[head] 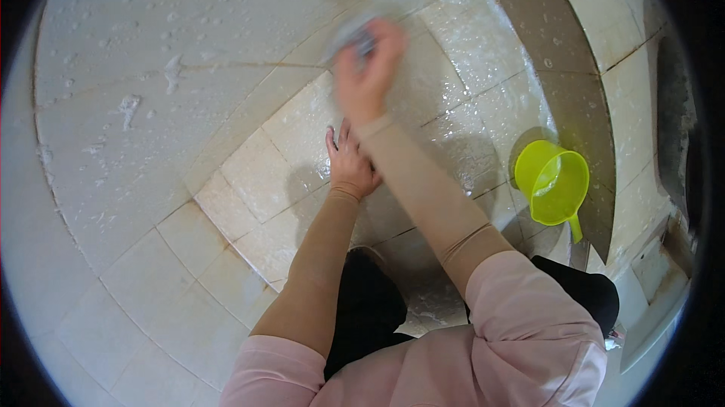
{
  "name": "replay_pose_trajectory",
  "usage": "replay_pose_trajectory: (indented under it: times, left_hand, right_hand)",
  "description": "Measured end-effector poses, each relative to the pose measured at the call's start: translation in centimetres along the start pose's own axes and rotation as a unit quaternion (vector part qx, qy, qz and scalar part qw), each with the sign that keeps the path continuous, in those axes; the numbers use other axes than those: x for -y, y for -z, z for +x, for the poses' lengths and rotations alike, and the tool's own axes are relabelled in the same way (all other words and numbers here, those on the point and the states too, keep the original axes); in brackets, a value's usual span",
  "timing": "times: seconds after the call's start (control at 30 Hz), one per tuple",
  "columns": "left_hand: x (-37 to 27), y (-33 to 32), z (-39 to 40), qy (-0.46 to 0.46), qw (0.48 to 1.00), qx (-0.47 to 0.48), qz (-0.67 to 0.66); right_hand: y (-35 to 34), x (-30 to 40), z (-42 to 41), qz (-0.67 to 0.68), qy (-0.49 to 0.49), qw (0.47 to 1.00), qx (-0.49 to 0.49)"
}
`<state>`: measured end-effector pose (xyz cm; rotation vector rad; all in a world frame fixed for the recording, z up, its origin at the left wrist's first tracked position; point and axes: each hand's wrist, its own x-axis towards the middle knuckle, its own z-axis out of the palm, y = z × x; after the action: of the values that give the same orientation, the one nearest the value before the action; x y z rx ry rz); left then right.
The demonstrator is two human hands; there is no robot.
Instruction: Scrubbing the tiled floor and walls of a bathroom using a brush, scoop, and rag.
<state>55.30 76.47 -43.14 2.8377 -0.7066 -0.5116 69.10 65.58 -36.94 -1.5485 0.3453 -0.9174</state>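
My right hand (371,70) is shut on a white and grey scrubber (355,39), blurred, so its exact kind is unclear. It is at the foot of the pale tiled wall (238,16), which carries soap suds and droplets. Lower down, my left hand (352,168) is over the wet beige tile floor (300,152). Its fingers are spread and nothing shows in it. The right forearm covers part of that hand, and whether it rests on the floor I cannot tell.
A lime-green plastic dipper (546,183) with a handle stands at the right, some foamy water inside. Behind it runs a brown tile border (558,61) along the right wall. Suds and water shine on the floor. My black-clothed knees (371,294) are below my arms.
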Motion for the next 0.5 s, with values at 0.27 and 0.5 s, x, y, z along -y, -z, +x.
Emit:
replay_pose_trajectory:
  times: [0.27,0.5]
  left_hand:
    - [-0.3,0.1,-0.6,0.013,1.0,0.004,0.004]
    - [0.0,1.1,-0.6,-0.018,0.992,-0.111,-0.062]
  right_hand:
    - [0.6,-3.5,0.5,0.051,-0.006,0.999,0.016]
    - [1.4,0.0,7.3,-0.032,0.001,0.996,-0.089]
